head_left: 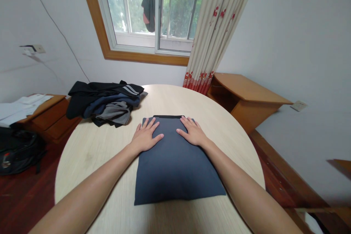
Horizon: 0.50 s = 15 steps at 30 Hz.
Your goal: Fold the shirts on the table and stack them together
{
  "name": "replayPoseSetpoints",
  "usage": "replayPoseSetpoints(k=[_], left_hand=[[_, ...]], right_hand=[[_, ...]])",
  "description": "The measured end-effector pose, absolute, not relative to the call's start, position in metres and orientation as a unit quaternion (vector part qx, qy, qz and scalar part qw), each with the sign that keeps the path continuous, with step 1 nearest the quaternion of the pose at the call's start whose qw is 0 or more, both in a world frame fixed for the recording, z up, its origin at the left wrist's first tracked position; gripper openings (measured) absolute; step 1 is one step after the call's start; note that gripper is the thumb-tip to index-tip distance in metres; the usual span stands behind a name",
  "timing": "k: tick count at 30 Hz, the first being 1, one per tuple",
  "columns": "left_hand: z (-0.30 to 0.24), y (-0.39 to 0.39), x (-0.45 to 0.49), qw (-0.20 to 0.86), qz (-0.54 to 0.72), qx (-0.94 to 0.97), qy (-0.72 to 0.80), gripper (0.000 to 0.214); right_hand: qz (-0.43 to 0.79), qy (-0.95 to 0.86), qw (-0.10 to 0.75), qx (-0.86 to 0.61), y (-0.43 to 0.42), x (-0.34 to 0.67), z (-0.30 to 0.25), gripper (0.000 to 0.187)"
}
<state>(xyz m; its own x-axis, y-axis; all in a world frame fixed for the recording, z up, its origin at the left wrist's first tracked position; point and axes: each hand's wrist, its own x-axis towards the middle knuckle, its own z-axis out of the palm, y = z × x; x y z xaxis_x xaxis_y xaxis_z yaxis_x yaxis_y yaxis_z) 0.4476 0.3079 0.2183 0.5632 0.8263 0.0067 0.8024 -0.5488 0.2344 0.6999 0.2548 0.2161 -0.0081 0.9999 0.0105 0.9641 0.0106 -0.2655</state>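
A dark blue-grey folded garment (175,168) lies flat on the round table, with a black strip showing along its far edge. My left hand (146,135) rests palm down on its far left corner, fingers spread. On the far right corner, my right hand (192,131) also lies flat with its fingers apart. Neither hand grips the cloth. The hands cover parts of the garment's two far corners, and its exact kind cannot be made out.
A heap of black, navy and grey clothes (109,100) sits at the table's (93,168) far left. Behind stand a window and a patterned curtain (216,25). A wooden desk (249,87) is at the right; a cabinet with papers (24,106) and a black bag (19,150) are left.
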Motion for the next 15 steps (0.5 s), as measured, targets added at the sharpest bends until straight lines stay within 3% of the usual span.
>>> replayPoseSetpoints(k=[15], left_hand=[[0.2184, 0.3084, 0.4473, 0.095, 0.065, 0.874, 0.473, 0.075]], right_hand=[[0.094, -0.704, 0.094, -0.698, 0.2552, 0.7036, 0.2155, 0.076]])
